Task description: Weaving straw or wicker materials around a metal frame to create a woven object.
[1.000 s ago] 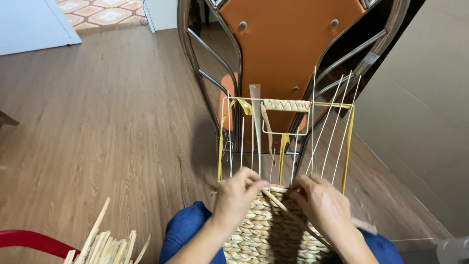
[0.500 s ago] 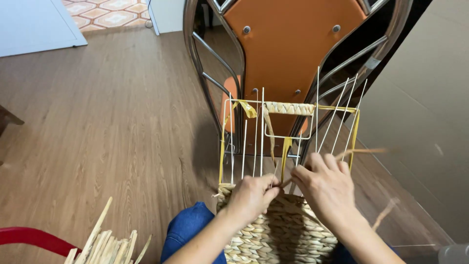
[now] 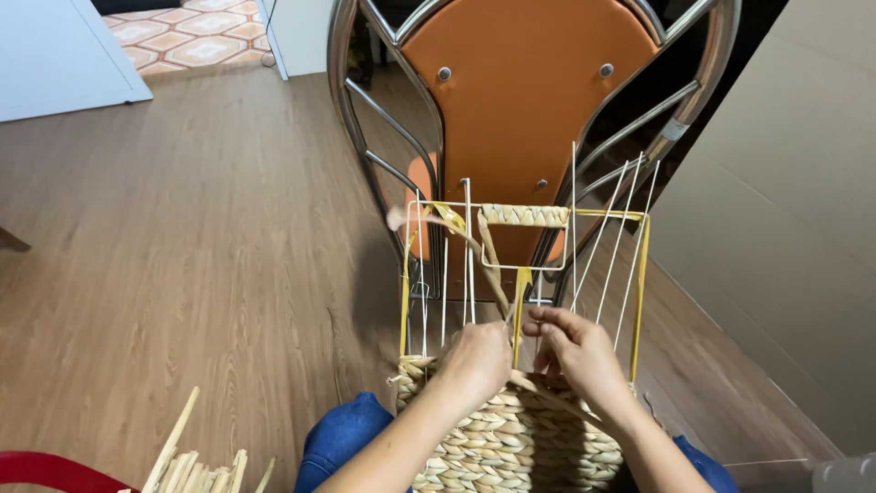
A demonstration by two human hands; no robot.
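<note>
White uprights (image 3: 584, 246) (narrowly spaced) and the chair (image 3: 520, 100) behind block forward reach; left floor (image 3: 182, 256) lies open.

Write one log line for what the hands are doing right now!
left hand: pinching straw strand | right hand: fingers among wire frame uprights | woven basket: on lap, partly woven | chair: behind

A metal-framed chair (image 3: 538, 100) with an orange back stands at the top middle, its chrome tubes curving down to either side. Under it and spreading away to its left runs a wooden plank floor (image 3: 182, 246), brown and evenly lit, with a soft sheen. Beyond the chair's upper left the planks give way to a patch of patterned tiles (image 3: 187, 41) in orange and cream. Left of those tiles lies a pale blue-white panel (image 3: 55, 55). Right of the chair rises a plain beige wall (image 3: 794, 228).
</note>
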